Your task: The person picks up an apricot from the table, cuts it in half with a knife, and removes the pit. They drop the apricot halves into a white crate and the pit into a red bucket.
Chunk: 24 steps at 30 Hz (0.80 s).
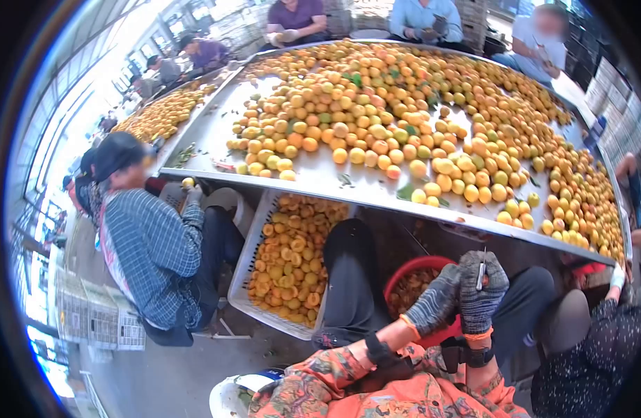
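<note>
Both of my hands wear grey knitted gloves with orange cuffs and meet above the red basin (419, 263). My right hand (483, 291) is closed around a small knife (481, 272), its thin blade pointing up. Pressed against it, my left hand (435, 301) has its fingers curled; whatever they hold is hidden. Apricot pits or scraps (409, 287) lie in the basin, partly covered by my forearm. Left of my knee, a white plastic crate (238, 282) holds many halved apricots (285, 272).
Ahead stands a metal table (292, 182) heaped with whole apricots (362, 115) and a few leaves. A person in a checked shirt (153, 230) sits at left, holding an apricot. Another person in a dotted dark top (592, 355) sits close at right. Several people work along the far side.
</note>
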Each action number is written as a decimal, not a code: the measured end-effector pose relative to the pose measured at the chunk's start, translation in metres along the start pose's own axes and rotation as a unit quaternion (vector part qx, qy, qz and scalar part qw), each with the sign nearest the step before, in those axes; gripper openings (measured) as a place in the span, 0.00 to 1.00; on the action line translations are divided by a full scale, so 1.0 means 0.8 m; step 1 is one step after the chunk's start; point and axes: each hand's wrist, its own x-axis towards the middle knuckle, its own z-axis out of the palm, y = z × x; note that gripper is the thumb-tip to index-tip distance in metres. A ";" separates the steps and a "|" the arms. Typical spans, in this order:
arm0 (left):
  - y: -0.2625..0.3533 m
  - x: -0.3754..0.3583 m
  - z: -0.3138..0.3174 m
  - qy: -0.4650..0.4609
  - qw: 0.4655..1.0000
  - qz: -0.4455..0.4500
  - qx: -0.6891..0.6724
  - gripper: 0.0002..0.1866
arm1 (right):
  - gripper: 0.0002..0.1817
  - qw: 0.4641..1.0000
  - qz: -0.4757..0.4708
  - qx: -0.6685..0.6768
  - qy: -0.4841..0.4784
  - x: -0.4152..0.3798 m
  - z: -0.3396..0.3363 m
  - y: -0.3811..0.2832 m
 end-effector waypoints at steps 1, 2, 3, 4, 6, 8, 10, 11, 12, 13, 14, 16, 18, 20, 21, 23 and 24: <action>0.012 -0.004 0.010 0.003 0.982 0.096 0.165 0.15 | 0.06 1.000 -0.007 0.005 -0.005 0.001 0.002 0.001; 0.020 -0.007 0.019 0.038 0.927 0.188 0.324 0.16 | 0.05 0.997 -0.069 -0.042 0.010 0.001 0.002 0.003; 0.018 -0.006 0.018 0.040 0.926 0.191 0.322 0.16 | 0.05 0.987 -0.128 -0.092 0.026 0.003 0.003 0.003; 0.011 -0.007 0.017 0.047 0.900 0.197 0.385 0.16 | 0.06 0.985 -0.146 -0.092 0.025 0.005 0.001 -0.005; 0.004 -0.007 0.013 0.051 0.865 0.203 0.456 0.16 | 0.07 0.975 -0.176 -0.131 0.016 0.005 -0.003 0.004; 0.031 -0.014 0.033 0.035 0.856 0.261 0.445 0.15 | 0.07 0.964 -0.205 -0.168 0.007 0.004 -0.004 0.005; 0.038 -0.015 0.038 0.020 0.844 0.318 0.432 0.15 | 0.08 0.956 -0.236 -0.172 -0.031 0.004 -0.006 0.001; 0.031 -0.014 0.030 0.004 0.782 0.335 0.525 0.14 | 0.08 0.956 -0.237 -0.171 -0.032 0.003 -0.005 0.005; 0.019 -0.013 0.023 -0.004 0.749 0.339 0.570 0.14 | 0.08 0.952 -0.240 -0.184 -0.045 0.001 -0.004 0.012; 0.007 -0.013 0.015 -0.011 0.712 0.345 0.611 0.14 | 0.08 0.948 -0.243 -0.197 -0.058 -0.002 -0.005 0.015; -0.003 -0.012 0.016 -0.024 0.888 0.222 0.402 0.14 | 0.08 0.948 -0.243 -0.197 -0.060 -0.002 -0.005 0.013; -0.018 -0.013 0.006 0.001 0.891 0.273 0.362 0.16 | 0.10 0.938 -0.294 -0.168 -0.078 0.001 -0.002 0.002; 0.024 -0.027 0.015 0.040 0.999 0.012 -0.001 0.23 | 0.09 0.947 -0.281 -0.112 -0.110 0.004 0.000 0.005; 0.056 -0.038 0.007 0.048 0.878 -0.301 -0.370 0.31 | 0.07 0.985 -0.072 0.136 -0.074 -0.001 0.008 0.009; 0.059 -0.036 0.003 0.034 0.877 -0.296 -0.378 0.32 | 0.08 0.939 0.121 0.321 0.011 -0.004 0.019 0.007; 0.073 -0.033 -0.002 0.003 0.886 -0.263 -0.381 0.32 | 0.18 0.941 0.144 0.304 0.029 0.018 0.005 0.012; 0.086 -0.033 -0.004 -0.014 0.896 -0.234 -0.378 0.32 | 0.18 0.940 0.147 0.305 0.032 0.022 0.001 0.013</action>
